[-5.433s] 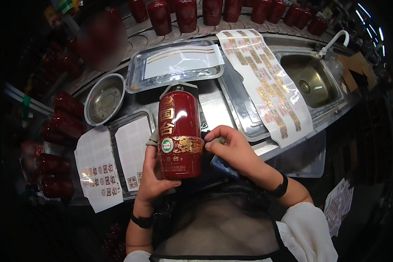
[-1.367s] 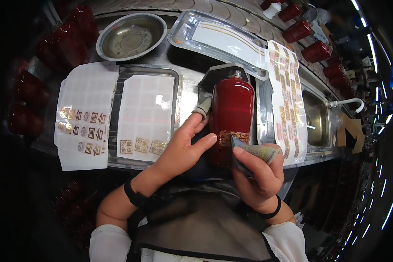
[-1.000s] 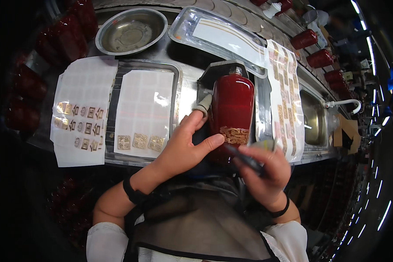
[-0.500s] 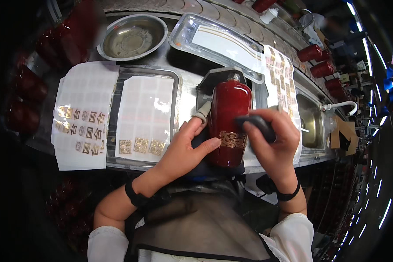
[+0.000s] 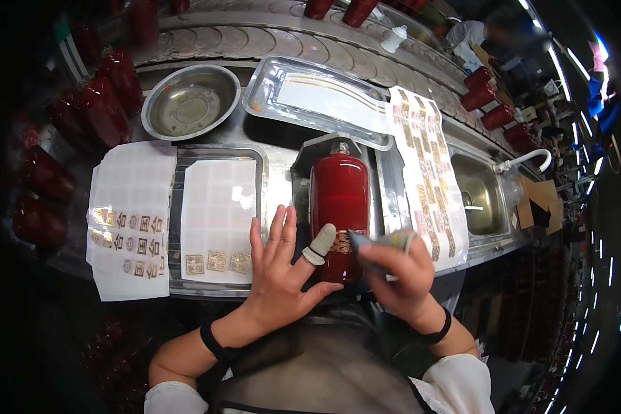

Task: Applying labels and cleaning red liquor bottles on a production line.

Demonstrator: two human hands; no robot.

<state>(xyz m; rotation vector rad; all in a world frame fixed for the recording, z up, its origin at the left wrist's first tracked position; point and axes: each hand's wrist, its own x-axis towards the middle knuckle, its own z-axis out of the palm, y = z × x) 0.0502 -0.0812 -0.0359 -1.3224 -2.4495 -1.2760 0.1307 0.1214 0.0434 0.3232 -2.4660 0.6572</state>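
A glossy dark red bottle (image 5: pixel 339 190) lies on its back in a dark angular cradle (image 5: pixel 301 164), its clear neck pointing away from me. Across its lower part runs a gold decal (image 5: pixel 339 243). My left hand (image 5: pixel 274 284) has its fingers spread; the index finger, in a pale finger cot (image 5: pixel 321 241), presses the decal's left end, and the thumb rests near the bottle's base. In my right hand (image 5: pixel 401 276), a dark grey rounded pad (image 5: pixel 358 239) is pinched with its edge against the decal's right side. That hand is slightly blurred and hides most of the pad.
Left are two decal sheets (image 5: pixel 127 179), one on a metal tray (image 5: pixel 261 165). Beyond stand a steel bowl (image 5: pixel 148 114) and a tray (image 5: pixel 255 86) holding a striped sheet. Right are another decal sheet (image 5: pixel 421 159) and a sink (image 5: pixel 486 234). Red bottles (image 5: pixel 103 110) crowd the far left.
My left hand has shifted from the bottle's side, its index finger now on the decal. My right hand has lowered the pad onto the decal. The view has tilted, showing more of the far side.
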